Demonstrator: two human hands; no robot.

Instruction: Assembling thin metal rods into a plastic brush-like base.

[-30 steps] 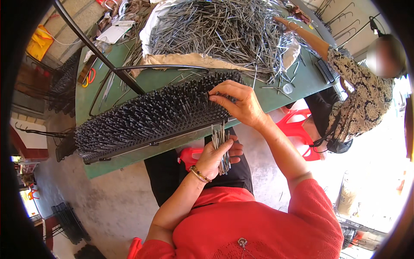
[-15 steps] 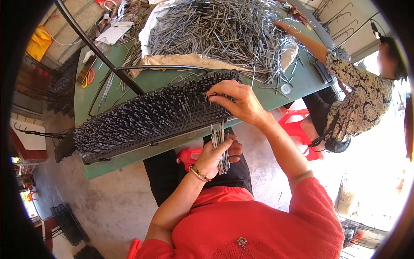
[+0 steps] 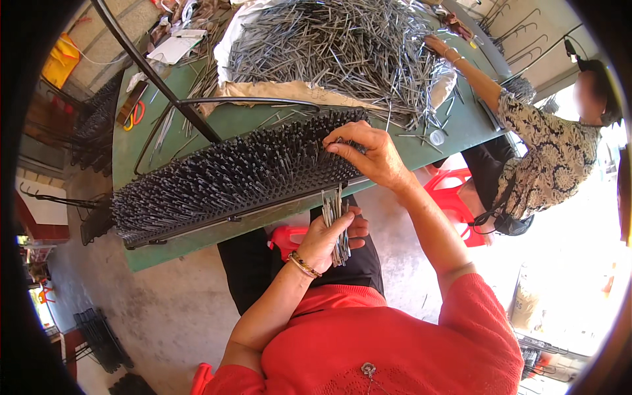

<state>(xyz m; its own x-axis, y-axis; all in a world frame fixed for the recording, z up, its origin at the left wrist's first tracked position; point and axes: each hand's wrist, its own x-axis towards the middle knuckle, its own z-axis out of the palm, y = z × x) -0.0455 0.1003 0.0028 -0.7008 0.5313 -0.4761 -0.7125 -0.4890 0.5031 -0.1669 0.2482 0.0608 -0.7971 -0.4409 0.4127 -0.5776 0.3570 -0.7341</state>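
Note:
A bundle of thin metal rods (image 3: 336, 224) is gripped in my left hand (image 3: 324, 238), upright in front of my lap. My right hand (image 3: 368, 153) is closed in a pinch over the right end of a long black rack (image 3: 230, 219). What sits between its fingertips is too small to make out. Short dark rods (image 3: 204, 174) stand packed in rows along most of the rack. Near my right hand, a strip of the rack's front right part shows small bare holes. The rack rests slantwise along the near edge of the green table.
A big heap of loose rods (image 3: 329, 56) lies on sacking (image 3: 296, 93) at the back. A person (image 3: 553, 145) at the right reaches into it. A black metal frame (image 3: 155, 76) rises behind the rack. Orange scissors (image 3: 135, 115) lie left, a clear cap (image 3: 436, 137) right.
My right hand has shifted slightly to the right over the rack, still pinched. The left hand keeps its bundle in the same place. The other person's hand has moved slightly at the heap.

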